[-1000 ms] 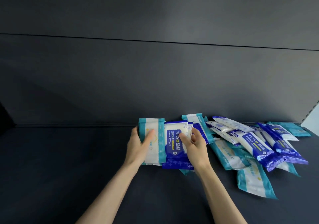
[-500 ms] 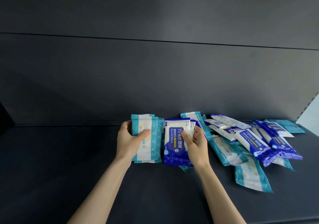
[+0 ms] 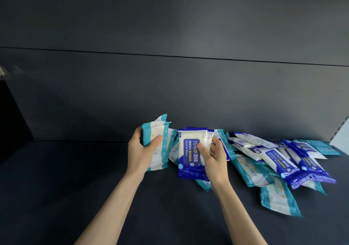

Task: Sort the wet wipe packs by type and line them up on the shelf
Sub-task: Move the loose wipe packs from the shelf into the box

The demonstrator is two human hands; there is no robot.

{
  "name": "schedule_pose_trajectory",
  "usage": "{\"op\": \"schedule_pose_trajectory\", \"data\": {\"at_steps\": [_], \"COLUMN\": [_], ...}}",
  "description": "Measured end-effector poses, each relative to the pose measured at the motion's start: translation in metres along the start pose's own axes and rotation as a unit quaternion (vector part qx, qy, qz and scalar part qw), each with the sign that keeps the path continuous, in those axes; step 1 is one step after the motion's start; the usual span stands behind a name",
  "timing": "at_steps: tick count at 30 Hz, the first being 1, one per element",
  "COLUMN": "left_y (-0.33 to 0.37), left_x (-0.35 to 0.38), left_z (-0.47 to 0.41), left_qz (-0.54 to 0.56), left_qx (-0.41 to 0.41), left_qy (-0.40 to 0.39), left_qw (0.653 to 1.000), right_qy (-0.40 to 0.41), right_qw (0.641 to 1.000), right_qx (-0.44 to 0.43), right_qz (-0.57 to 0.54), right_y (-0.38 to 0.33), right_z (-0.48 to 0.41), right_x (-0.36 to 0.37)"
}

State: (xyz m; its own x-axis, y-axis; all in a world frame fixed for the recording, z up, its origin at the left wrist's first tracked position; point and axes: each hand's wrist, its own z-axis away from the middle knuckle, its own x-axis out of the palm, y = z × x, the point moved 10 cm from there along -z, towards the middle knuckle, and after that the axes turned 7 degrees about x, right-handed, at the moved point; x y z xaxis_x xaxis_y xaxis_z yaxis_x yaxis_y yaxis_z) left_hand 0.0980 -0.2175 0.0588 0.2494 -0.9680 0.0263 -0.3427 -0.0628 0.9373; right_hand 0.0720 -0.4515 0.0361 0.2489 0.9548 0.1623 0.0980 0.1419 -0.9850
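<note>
Left hand (image 3: 140, 153) grasps several teal packs (image 3: 159, 132), right hand (image 3: 217, 159) two blue packs (image 3: 190, 159), long axes vertical at frame centre; the mixed pile (image 3: 283, 163) at right is uncountable.

Your single head camera looks forward and down onto the shelf (image 3: 56, 188), close in, with its back wall (image 3: 170, 93) filling the upper half.

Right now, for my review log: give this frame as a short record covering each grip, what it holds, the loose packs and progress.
left grip: holds stacked teal packs
right grip: holds blue packs, front one labelled 75% Alcohol Wipes
pile: teal and blue packs mixed, overlapping, right of the grips
shelf: dark, no lined-up row visible
progress: sorting under way
</note>
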Motion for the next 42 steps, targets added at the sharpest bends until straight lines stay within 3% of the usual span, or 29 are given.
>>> {"op": "schedule_pose_trajectory", "data": {"at_steps": [12, 21, 27, 32, 38, 42], "left_y": [0.045, 0.042, 0.042, 0.059, 0.072, 0.062], "left_x": [-0.033, -0.047, -0.017, 0.047, 0.113, 0.135], "left_z": [0.007, 0.075, 0.139, 0.228, 0.392, 0.525], "left_qz": [0.072, 0.126, 0.155, 0.173, 0.155, 0.135], "left_qx": [0.030, -0.015, -0.064, -0.107, -0.149, -0.213], "left_qy": [-0.024, -0.143, -0.223, -0.354, -0.523, -0.593], "left_qw": [0.997, 0.982, 0.960, 0.913, 0.825, 0.764], "right_qy": [0.030, 0.096, 0.181, 0.254, 0.382, 0.460], "right_qw": [0.999, 0.995, 0.983, 0.967, 0.924, 0.885], "right_qx": [-0.025, -0.015, -0.003, -0.013, 0.019, 0.062], "right_qz": [-0.019, -0.037, -0.044, -0.029, -0.011, -0.020], "right_y": [-0.033, -0.015, -0.014, -0.024, 0.001, 0.037], "right_z": [0.051, 0.142, 0.216, 0.305, 0.453, 0.564], "right_x": [0.031, 0.027, -0.028, -0.105, -0.212, -0.273]}}
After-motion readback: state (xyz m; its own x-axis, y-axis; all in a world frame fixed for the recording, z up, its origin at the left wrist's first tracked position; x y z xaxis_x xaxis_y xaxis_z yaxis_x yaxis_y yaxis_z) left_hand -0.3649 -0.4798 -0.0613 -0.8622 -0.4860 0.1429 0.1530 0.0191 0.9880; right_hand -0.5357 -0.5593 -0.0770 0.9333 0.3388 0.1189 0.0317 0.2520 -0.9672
